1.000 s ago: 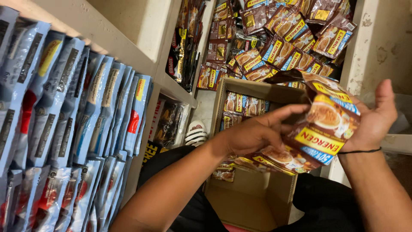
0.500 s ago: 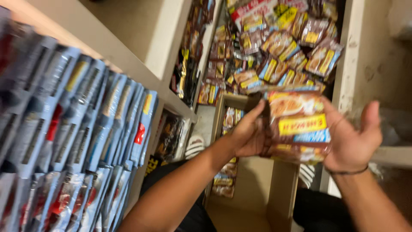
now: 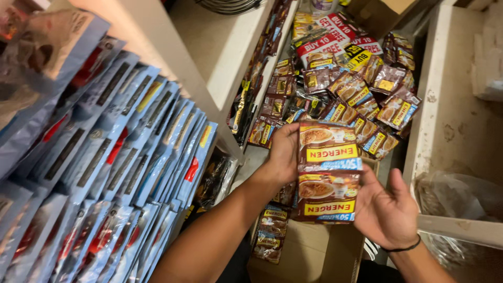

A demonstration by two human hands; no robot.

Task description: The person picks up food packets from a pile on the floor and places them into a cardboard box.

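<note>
The strip of 2 brown sachets (image 3: pixel 328 173) you hold is glossy plastic film that catches the light, smooth between your left hand (image 3: pixel 283 153) and right hand (image 3: pixel 386 209). The heap of sachets (image 3: pixel 361 89) beyond has the same shiny foil look. The blue packets (image 3: pixel 131 147) on your left are smooth, glossy plastic too. The box (image 3: pixel 309 257) below is matt brown cardboard. The shelf (image 3: pixel 450 120) is painted white, dull and scuffed. Your wristband (image 3: pixel 402 247) looks like thin dark cord.
</note>
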